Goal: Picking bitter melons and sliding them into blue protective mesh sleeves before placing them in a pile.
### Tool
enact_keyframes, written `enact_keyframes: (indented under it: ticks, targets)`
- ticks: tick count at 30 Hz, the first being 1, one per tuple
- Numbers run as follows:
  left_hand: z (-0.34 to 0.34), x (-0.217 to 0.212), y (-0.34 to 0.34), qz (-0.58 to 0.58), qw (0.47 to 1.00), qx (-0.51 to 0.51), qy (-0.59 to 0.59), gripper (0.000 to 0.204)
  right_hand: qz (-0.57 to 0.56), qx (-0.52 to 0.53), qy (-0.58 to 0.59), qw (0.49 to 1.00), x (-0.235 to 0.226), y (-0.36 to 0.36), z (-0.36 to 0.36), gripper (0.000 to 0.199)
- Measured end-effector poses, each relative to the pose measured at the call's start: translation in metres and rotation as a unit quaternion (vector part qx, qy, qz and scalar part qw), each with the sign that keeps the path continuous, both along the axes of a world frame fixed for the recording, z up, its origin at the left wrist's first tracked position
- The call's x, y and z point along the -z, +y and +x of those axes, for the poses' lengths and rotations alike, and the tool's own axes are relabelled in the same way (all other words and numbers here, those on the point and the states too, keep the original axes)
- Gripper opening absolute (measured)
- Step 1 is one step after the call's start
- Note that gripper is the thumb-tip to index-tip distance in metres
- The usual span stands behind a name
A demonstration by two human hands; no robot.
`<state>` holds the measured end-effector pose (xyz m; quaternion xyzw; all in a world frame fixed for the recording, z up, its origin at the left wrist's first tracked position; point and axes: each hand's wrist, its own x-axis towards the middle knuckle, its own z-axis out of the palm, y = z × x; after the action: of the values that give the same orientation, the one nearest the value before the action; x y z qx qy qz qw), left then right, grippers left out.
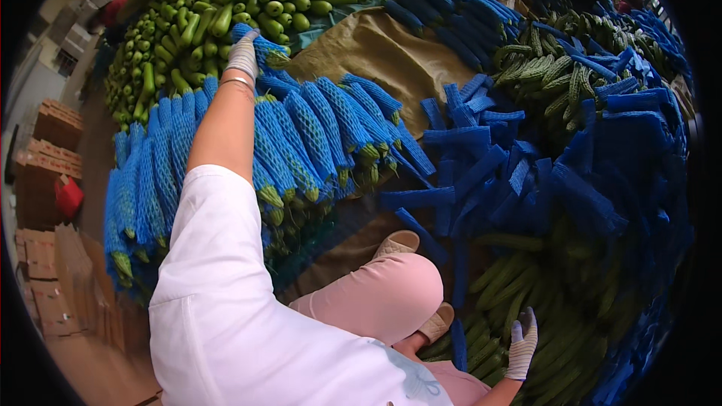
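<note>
My left hand (242, 56), in a striped white glove, reaches far forward at the end of a stretched arm. Its fingers are closed on a bitter gourd in a blue net sleeve (271, 49), with the green tip sticking out. Below it lies a long row of sleeved bitter gourds (304, 131), packed side by side. My right hand (521, 346), gloved too, is low at the right with fingers apart and nothing in it. Close to it is a heap of bare bitter gourds (556, 316). Loose blue net sleeves (481, 173) are scattered beyond that heap.
Smooth green gourds (226, 19) are piled at the far left. A brown cloth (368, 49) lies between piles, with more bare bitter gourds (560, 68) at the far right. Cardboard boxes (49, 278) stand along the left. My bent pink-clad knee (410, 286) is in the middle.
</note>
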<state>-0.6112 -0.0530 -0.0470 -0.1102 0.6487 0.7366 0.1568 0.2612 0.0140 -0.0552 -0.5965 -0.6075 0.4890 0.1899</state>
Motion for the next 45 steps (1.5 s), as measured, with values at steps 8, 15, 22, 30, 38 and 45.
enact_keyframes:
  ticks: [8,15,22,30,38,45]
  targets:
    - [-0.087,-0.045,-0.138,-0.161,0.965,-0.147,0.142,0.068,0.008,-0.02,-0.009,1.0,-0.007,0.004,-0.027,0.048]
    - [0.074,-0.134,0.02,-0.037,0.968,0.062,0.241,0.05,0.042,-0.11,-0.113,0.987,-0.018,0.007,-0.051,0.046]
    - [0.409,-0.138,0.089,0.307,0.744,0.58,0.128,0.05,0.065,-0.161,-0.206,0.963,-0.001,0.071,-0.052,0.05]
    - [0.577,-0.07,0.056,0.094,0.621,0.777,0.048,0.066,0.195,0.154,-0.097,0.964,0.01,0.212,-0.064,0.065]
    - [0.585,-0.056,0.109,0.117,0.67,0.733,0.034,0.051,0.27,0.252,0.092,0.925,0.037,0.3,-0.011,0.043]
    - [0.599,-0.051,0.134,0.177,0.721,0.659,0.118,0.043,0.322,0.004,0.186,0.928,-0.081,0.114,-0.056,0.011]
